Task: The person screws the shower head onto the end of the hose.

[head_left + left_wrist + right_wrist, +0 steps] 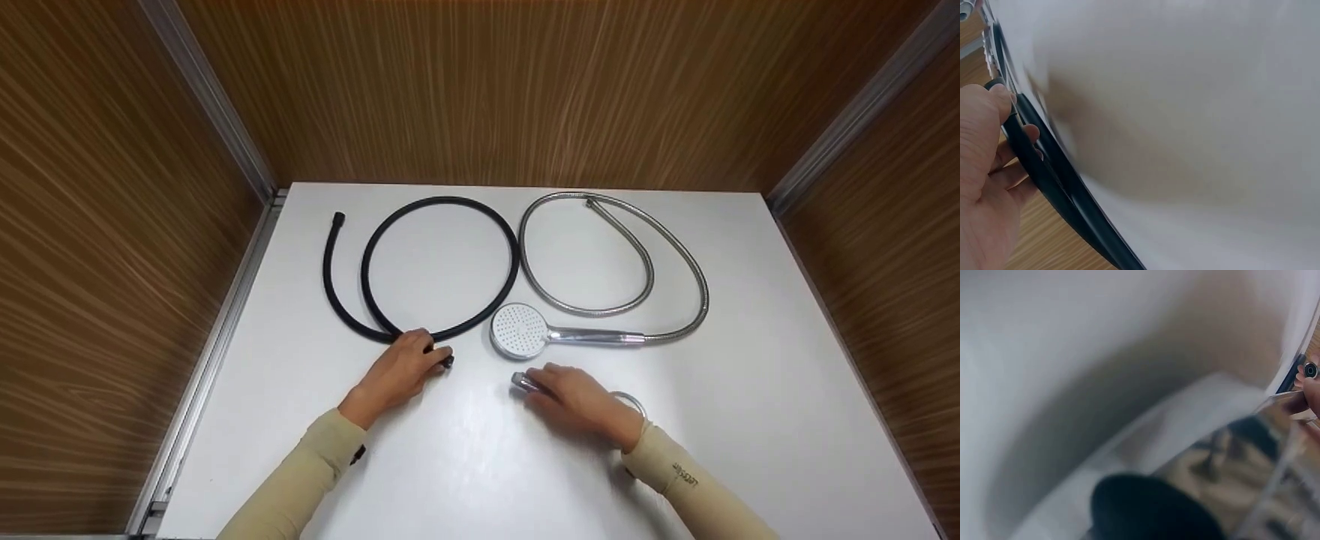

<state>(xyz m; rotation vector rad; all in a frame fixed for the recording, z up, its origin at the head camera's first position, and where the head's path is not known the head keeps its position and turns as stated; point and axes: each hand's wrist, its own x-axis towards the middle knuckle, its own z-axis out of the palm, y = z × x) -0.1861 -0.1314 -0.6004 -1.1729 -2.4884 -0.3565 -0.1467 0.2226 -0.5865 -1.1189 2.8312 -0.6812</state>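
Note:
My left hand [397, 379] pinches a black shower hose [514, 244] close to one end. The tip of that end [448, 361] shows past my fingers. In the left wrist view, thumb and fingers [1028, 133] lie about the hose [1061, 191]. Right of it, my right hand [576, 397] grips a chrome shower head by its handle [528, 383], whose end points toward the hose tip, apart from it. Its round rim [631, 401] peeks out beside my wrist. In the right wrist view, the handle's end opening [1311, 370] shows, with a blurred mirror-like surface below.
Another chrome shower head [519, 331] lies face up just beyond my hands, joined to a looped metal hose [703, 289]. The black hose's other end [338, 220] lies at the far left. Wood-grain panels [480, 90] enclose the white table [765, 390] at back and sides.

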